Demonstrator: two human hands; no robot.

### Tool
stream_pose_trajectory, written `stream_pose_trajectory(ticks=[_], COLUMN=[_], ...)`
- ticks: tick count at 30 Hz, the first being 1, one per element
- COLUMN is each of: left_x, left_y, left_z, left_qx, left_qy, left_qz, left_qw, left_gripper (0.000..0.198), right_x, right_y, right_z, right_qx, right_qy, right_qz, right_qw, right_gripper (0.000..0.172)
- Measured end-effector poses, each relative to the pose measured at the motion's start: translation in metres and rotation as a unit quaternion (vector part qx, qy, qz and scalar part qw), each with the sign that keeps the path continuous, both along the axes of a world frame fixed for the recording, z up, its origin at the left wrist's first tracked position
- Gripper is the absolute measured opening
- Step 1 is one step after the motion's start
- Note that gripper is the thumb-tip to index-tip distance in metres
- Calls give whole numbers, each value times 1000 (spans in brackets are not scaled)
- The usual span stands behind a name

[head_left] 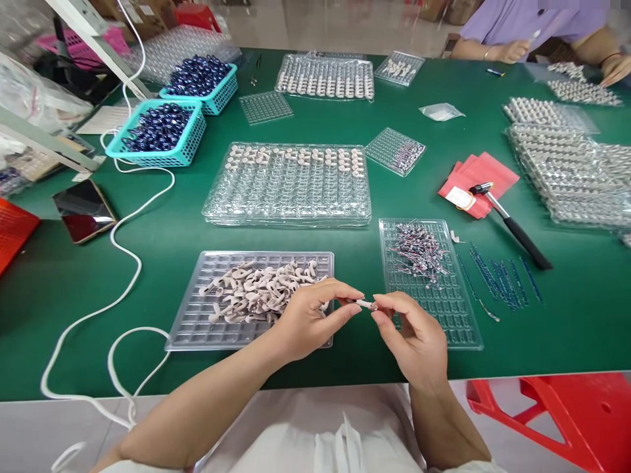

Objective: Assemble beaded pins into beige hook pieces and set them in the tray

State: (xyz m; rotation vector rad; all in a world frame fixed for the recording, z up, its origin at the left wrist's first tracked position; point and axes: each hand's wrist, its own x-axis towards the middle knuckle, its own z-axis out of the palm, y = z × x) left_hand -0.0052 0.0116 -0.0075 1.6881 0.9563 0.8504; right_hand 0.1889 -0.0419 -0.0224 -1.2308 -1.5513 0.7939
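Between the fingertips of my left hand [313, 316] is a pale beige earbud shell [363, 303], its stem pointing right. My right hand [415, 338] pinches a small part [374, 307] at the stem's end; its exact kind is too small to make out. Beneath my left hand, a clear tray [187, 328] carries a heap of similar earbud shells [261, 289]. Past my right hand lies another clear tray [458, 322], holding a pile of small components with thin wires [419, 249].
Ahead stands a stack of clear blister trays [286, 190] with some shells in the far rows. Right are a hammer [515, 230], red envelopes [463, 177] and blue strips [503, 282]. Left are a phone [85, 209], white cable [123, 246] and turquoise baskets [190, 148]. A co-worker [522, 33] sits opposite.
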Motion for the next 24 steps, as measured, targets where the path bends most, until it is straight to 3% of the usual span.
stream_pose_trajectory(ticks=[7, 16, 24], left_x=[1, 3, 3], left_y=[0, 2, 1], left_z=[-2, -3, -3], left_qx=[75, 214, 255], left_qy=[-19, -21, 1], left_qz=[-3, -11, -1], left_qw=[997, 977, 967], left_gripper=[14, 25, 27], right_x=[-2, -2, -3], right_y=[0, 2, 1], right_z=[-1, 2, 4], right_qx=[24, 18, 52], right_qy=[18, -7, -39], right_qz=[-9, 4, -7], right_qw=[1000, 1000, 998], right_gripper=[27, 28, 26])
